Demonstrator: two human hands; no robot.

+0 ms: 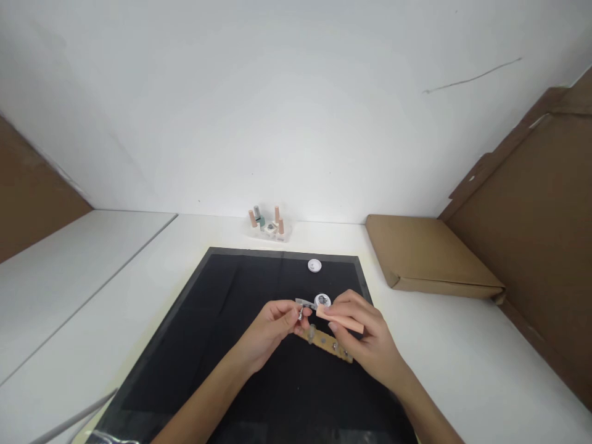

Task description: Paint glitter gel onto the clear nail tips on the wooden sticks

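Between the thumb and fingers of my left hand (271, 327) is a small shiny metal piece (301, 313). My right hand (365, 327) grips the peach handle (342, 319) of a brush, whose thin tip points left toward the metal piece; whether they touch I cannot tell. Below and between both hands lies a tan strip (326, 343) bearing several small metal and clear pieces, its left end by my left fingertips. Just behind my right fingers sits a round white dish (322, 300) with small shiny bits. Another round white dish (314, 265) stands farther back.
A black mat (222, 320) covers the middle of the white table (139, 271). Behind it stands a clear tray (287, 233) with several peach-capped and grey-capped bottles. A flat brown cardboard box (430, 253) lies at the right, and brown cardboard panels flank both sides.
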